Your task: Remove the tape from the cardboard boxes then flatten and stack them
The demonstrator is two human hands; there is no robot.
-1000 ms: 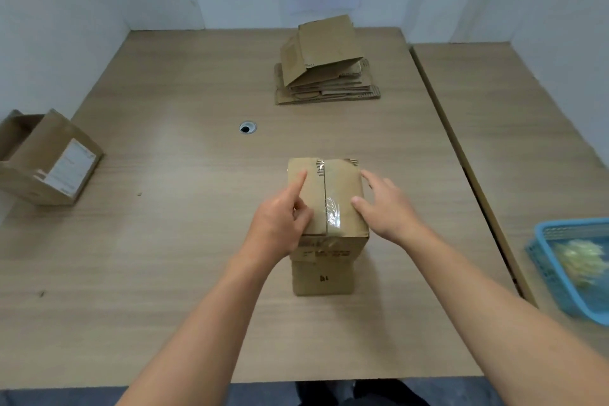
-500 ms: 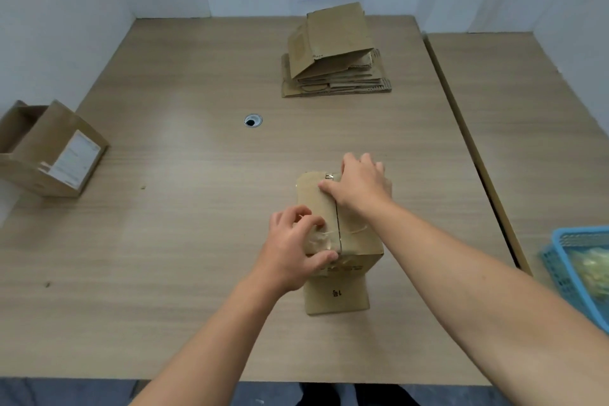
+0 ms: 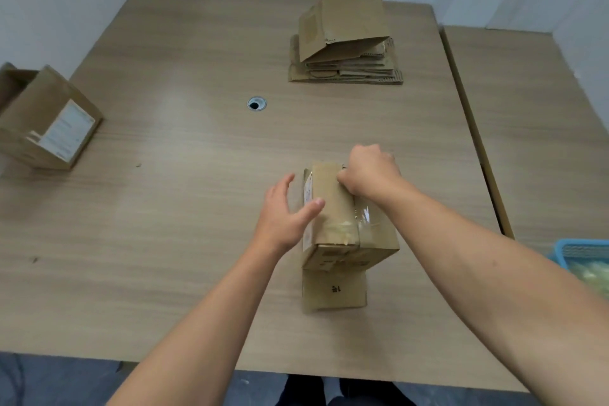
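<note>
A small taped cardboard box (image 3: 333, 217) stands near the table's front middle, with one bottom flap lying flat toward me. Clear tape (image 3: 364, 217) runs along its top seam. My right hand (image 3: 370, 173) is curled at the box's far top edge, where the tape ends; its fingertips are hidden, so whether it pinches the tape I cannot tell. My left hand (image 3: 285, 211) is open against the box's left side, thumb resting on the top. A stack of flattened boxes (image 3: 346, 53) lies at the far side of the table.
Another cardboard box (image 3: 49, 122) with a white label lies on its side at the table's left edge. A blue basket (image 3: 575, 252) holding pale crumpled tape sits on the second table at the right. A cable hole (image 3: 256, 104) is in the tabletop.
My left hand let go of the near end of the tape and moved to the box's left side. My right hand stayed curled at the far top edge.
</note>
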